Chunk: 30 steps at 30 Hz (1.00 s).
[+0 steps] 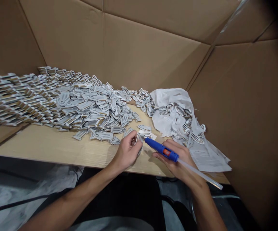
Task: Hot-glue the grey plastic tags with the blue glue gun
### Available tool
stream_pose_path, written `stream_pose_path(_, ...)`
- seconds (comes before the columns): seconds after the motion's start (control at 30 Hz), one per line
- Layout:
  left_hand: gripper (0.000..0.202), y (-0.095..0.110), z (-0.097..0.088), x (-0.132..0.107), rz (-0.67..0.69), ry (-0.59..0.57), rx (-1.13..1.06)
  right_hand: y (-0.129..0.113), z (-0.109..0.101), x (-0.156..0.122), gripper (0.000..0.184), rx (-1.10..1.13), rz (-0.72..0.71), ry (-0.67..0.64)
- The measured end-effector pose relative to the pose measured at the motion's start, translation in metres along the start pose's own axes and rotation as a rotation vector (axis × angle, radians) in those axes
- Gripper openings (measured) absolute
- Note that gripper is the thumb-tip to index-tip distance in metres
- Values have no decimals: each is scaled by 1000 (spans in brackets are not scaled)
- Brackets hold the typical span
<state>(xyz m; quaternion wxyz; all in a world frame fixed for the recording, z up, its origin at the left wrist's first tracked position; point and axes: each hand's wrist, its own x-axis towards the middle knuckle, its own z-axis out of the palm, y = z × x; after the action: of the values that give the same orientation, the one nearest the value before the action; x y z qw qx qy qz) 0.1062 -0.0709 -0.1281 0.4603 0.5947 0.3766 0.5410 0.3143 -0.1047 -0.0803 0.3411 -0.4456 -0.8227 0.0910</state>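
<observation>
Left hand (125, 153), fingers (133, 136) clamped on a small grey plastic clip (139, 138); right hand (175, 162), fingers curled around a blue glue gun (161, 149); heaped clips (93, 110) just beyond, on the wooden counter (52, 147).

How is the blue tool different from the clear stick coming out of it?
The blue tool has solid colour with an orange patch, but the clear stick is see-through. The blue tool is shorter and fatter, and the clear stick is longer and thinner. The blue tool lies in the right hand, while the clear stick pokes out past that hand. Both are straight and run along one line.
</observation>
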Motion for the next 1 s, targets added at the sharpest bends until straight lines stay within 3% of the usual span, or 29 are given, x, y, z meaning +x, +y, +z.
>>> stream_pose_path(0.57,22,0,-1,-1,-6,8,91,-9,-2,2,34,-45,13,-34)
stream_pose_path(0.83,24,-3,-1,-2,30,33,209,-10,18,-4,16,-30,36,-106)
stream_pose_path(1.0,26,-5,-2,-2,46,45,243,-9,24,-4,17,-116,7,-111)
